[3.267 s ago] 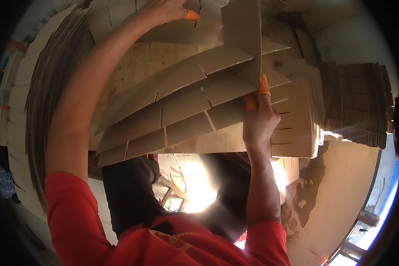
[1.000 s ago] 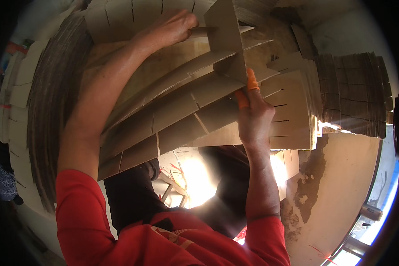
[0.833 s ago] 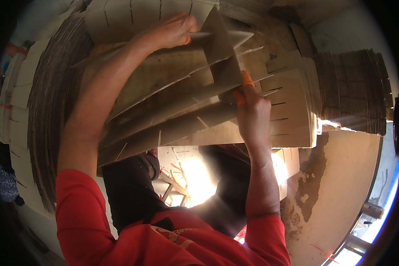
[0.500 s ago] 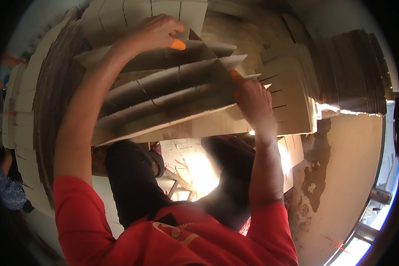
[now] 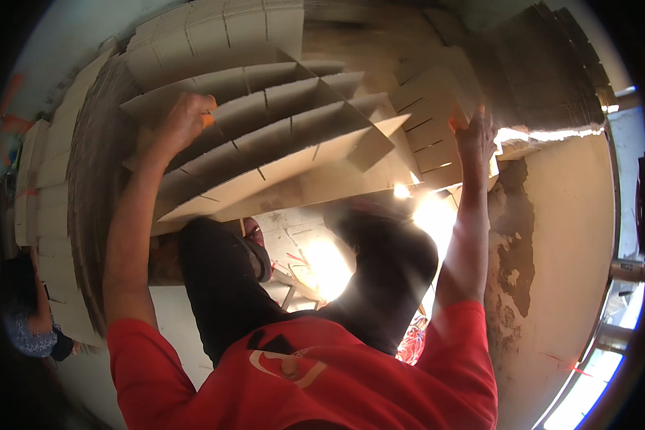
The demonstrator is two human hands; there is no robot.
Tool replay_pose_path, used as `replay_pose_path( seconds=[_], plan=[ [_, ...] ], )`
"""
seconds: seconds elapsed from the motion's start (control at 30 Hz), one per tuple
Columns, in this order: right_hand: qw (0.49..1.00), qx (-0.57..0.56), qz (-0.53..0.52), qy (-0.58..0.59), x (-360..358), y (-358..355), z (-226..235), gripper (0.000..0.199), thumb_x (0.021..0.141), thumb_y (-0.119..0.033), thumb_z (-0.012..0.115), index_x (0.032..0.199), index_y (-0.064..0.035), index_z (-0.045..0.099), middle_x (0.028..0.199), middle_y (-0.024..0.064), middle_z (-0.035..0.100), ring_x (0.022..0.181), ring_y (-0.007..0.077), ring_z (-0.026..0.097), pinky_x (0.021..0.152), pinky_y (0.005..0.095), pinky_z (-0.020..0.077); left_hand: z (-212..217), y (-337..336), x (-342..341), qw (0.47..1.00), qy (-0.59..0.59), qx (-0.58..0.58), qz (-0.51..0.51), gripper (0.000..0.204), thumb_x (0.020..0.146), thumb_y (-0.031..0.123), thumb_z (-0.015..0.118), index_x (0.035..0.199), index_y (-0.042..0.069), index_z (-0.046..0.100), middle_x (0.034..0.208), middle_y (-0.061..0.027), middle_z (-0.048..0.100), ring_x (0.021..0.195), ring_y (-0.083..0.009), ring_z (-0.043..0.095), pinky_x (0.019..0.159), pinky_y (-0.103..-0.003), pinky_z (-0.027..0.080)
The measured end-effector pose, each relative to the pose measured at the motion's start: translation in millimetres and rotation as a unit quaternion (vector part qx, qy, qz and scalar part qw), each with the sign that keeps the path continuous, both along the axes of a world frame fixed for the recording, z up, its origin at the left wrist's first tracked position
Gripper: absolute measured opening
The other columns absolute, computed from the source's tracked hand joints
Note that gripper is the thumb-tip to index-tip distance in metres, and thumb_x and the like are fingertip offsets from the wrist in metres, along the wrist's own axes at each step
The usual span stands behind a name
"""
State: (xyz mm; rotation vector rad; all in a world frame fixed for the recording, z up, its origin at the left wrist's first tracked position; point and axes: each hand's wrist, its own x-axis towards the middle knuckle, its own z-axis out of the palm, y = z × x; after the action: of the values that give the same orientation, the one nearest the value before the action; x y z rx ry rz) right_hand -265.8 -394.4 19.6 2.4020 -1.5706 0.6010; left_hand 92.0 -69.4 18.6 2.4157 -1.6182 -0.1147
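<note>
Several long slotted cardboard strips (image 5: 287, 140) stand on edge in a row across a board, and one cross strip (image 5: 347, 107) runs through them at their right part. My left hand (image 5: 183, 123), with orange covers on the thumb and a finger, is curled closed by the upper edges of the strips at the left. What its fingertips hold, if anything, is hidden. My right hand (image 5: 474, 140), also with orange finger covers, is apart from the row, its thumb and finger spread at a stack of slotted cardboard pieces (image 5: 433, 136).
A pile of slotted cardboard (image 5: 222, 36) lies beyond the row, and a tall cardboard stack (image 5: 97, 143) rises at the left. Another stack (image 5: 545, 79) stands at the far right. My legs are under the board's near edge. Another person (image 5: 32, 315) is at the far left.
My right hand has let go of the cross strip and moved right to the slotted stack. My left hand has moved left and nearer along the strips. The cross strip now slants lower through the row.
</note>
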Motion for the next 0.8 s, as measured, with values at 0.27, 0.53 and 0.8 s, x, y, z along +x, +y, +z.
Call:
replay_pose_path(
  seconds=[0.27, 0.53, 0.8],
  plan=[
    [0.992, -0.021, 0.082, 0.097, -62, -45, -45, 0.051, 0.066, -0.026, 0.076, 0.11, -0.0092, 0.055, 0.102, 0.0109, 0.055, 0.102, 0.034, 0.051, 0.076, 0.0501, 0.0423, -5, 7, 3, 0.988, 0.096, -0.113, 0.033, 0.029, 0.075, 0.0, 0.068, 0.103, -0.001, 0.063, 0.097, -0.0133, 0.065, 0.084, -0.027, 0.062, 0.079, -0.032, 0.049],
    [0.992, 0.104, 0.057, 0.036, -64, -52, -14, 0.039, 0.075, -0.039, 0.069, 0.091, -0.0053, 0.06, 0.086, 0.0198, 0.064, 0.084, 0.0407, 0.059, 0.071, 0.0482, 0.0431, 40, 57, -94, 0.978, 0.069, -0.199, -0.003, 0.033, 0.075, 0.002, 0.068, 0.107, -0.001, 0.06, 0.098, -0.0181, 0.062, 0.088, -0.0336, 0.06, 0.077, -0.037, 0.048],
    [0.985, 0.112, 0.088, -0.1, -66, -55, -5, 0.036, 0.082, -0.047, 0.061, 0.083, -0.011, 0.068, 0.081, 0.0179, 0.063, 0.077, 0.039, 0.058, 0.064, 0.0444, 0.0433, -7, 55, -94, 0.991, 0.086, -0.101, -0.015, 0.027, 0.071, 0.007, 0.071, 0.091, -0.004, 0.056, 0.095, -0.0166, 0.059, 0.091, -0.0336, 0.057, 0.076, -0.038, 0.045]
  ],
)
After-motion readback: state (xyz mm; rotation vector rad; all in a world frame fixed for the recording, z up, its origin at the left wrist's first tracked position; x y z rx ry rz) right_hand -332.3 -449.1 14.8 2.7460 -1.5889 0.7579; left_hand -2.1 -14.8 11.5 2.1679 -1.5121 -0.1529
